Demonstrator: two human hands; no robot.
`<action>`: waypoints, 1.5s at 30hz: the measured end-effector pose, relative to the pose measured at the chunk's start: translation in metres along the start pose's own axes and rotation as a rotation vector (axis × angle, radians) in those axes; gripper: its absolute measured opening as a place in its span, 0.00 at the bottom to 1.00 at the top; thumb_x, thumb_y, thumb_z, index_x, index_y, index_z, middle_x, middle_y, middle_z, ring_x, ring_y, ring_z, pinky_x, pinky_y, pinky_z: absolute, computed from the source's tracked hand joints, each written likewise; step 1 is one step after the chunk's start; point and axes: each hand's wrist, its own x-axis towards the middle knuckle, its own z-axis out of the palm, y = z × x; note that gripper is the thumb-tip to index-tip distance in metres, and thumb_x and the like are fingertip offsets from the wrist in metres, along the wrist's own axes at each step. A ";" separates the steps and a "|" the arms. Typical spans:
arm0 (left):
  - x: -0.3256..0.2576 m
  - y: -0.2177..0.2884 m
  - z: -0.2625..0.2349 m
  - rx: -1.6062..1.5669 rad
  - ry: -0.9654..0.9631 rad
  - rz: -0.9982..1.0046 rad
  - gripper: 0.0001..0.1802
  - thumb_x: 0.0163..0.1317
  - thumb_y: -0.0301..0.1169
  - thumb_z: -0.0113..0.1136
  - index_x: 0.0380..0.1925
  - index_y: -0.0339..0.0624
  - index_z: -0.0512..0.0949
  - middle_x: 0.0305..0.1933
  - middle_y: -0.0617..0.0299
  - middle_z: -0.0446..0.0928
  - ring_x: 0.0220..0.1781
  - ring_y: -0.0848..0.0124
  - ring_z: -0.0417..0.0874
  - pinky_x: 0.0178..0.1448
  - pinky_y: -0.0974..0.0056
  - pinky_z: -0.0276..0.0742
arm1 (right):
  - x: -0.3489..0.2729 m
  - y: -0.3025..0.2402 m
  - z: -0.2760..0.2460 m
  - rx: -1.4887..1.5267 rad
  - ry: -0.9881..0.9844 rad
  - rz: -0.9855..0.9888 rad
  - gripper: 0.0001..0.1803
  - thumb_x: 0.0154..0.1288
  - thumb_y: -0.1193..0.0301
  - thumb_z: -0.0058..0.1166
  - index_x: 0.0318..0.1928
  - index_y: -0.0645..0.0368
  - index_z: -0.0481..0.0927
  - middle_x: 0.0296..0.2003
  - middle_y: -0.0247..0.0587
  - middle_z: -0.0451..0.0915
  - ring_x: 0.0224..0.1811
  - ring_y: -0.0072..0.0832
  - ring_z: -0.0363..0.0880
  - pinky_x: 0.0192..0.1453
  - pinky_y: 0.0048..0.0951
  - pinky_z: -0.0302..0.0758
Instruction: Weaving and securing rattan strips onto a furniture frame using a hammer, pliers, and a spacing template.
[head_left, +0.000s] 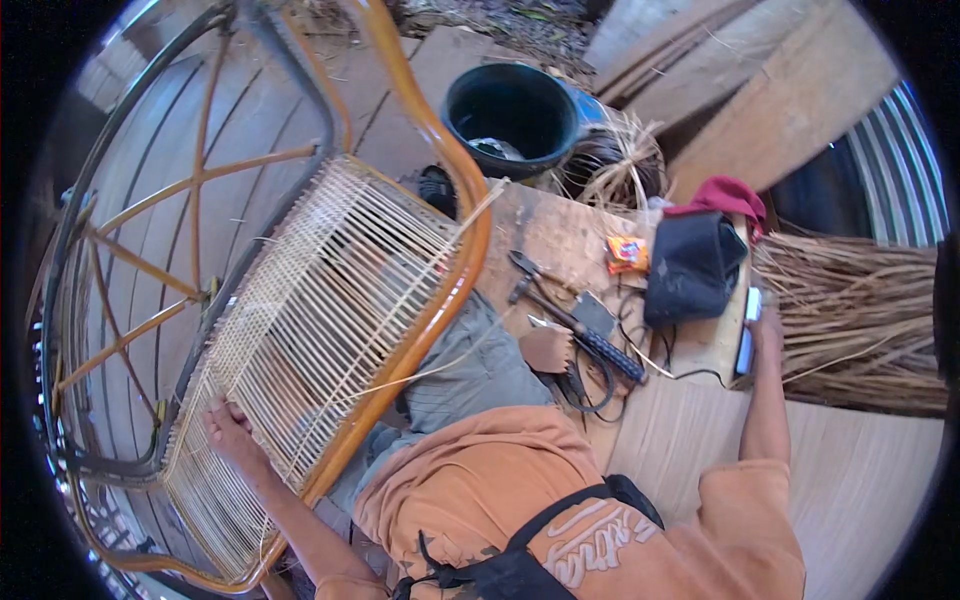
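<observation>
A rattan chair frame leans across my lap, its seat part strung with pale cane strands, denser along the left side. My left hand is at the lower left of this weave, fingers curled against the strands; what they pinch, if anything, is too small to make out. Out to the right, my right hand is closed around a flat blue and white object, whose kind I cannot tell. A loose cane strand trails from the weave over the orange-brown rail toward my legs.
On the board lie a hammer, pliers, cords and an orange packet. A dark pouch and red cloth are beside them. Behind stand a dark bucket and coiled cane. Long dry strips lie right.
</observation>
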 end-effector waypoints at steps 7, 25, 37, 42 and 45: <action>-0.058 0.048 0.025 -0.025 -0.206 -0.087 0.08 0.65 0.33 0.52 0.37 0.42 0.76 0.20 0.72 0.67 0.19 0.85 0.64 0.20 0.79 0.58 | -0.056 -0.080 -0.073 0.564 0.337 -0.352 0.16 0.62 0.65 0.50 0.47 0.61 0.76 0.39 0.55 0.78 0.39 0.49 0.77 0.44 0.42 0.73; -0.082 0.081 -0.040 0.258 -0.745 -0.178 0.10 0.64 0.33 0.53 0.32 0.37 0.77 0.22 0.71 0.71 0.24 0.83 0.68 0.28 0.74 0.65 | -0.226 -0.416 -0.182 1.948 -0.961 -0.600 0.07 0.63 0.70 0.55 0.38 0.59 0.77 0.25 0.34 0.78 0.21 0.19 0.75 0.24 0.20 0.73; 0.008 0.022 -0.125 0.625 -0.390 0.035 0.12 0.61 0.33 0.53 0.28 0.33 0.73 0.18 0.63 0.68 0.22 0.75 0.67 0.29 0.66 0.66 | -0.150 -0.438 -0.171 2.054 -0.670 -0.653 0.09 0.63 0.70 0.55 0.41 0.60 0.77 0.29 0.37 0.80 0.25 0.23 0.79 0.24 0.23 0.78; 0.015 -0.008 -0.140 0.641 -0.449 0.074 0.13 0.59 0.35 0.55 0.25 0.33 0.74 0.18 0.63 0.68 0.23 0.76 0.67 0.30 0.67 0.65 | -0.155 -0.437 -0.174 1.979 -0.587 -0.647 0.08 0.62 0.71 0.55 0.40 0.60 0.76 0.29 0.37 0.80 0.24 0.22 0.79 0.24 0.22 0.77; 0.017 -0.027 -0.167 0.713 -0.479 -0.021 0.14 0.59 0.36 0.53 0.26 0.33 0.74 0.19 0.58 0.71 0.24 0.72 0.70 0.31 0.64 0.66 | -0.151 -0.443 -0.177 2.003 -0.681 -0.658 0.06 0.61 0.71 0.56 0.36 0.58 0.76 0.27 0.37 0.79 0.23 0.23 0.76 0.23 0.23 0.75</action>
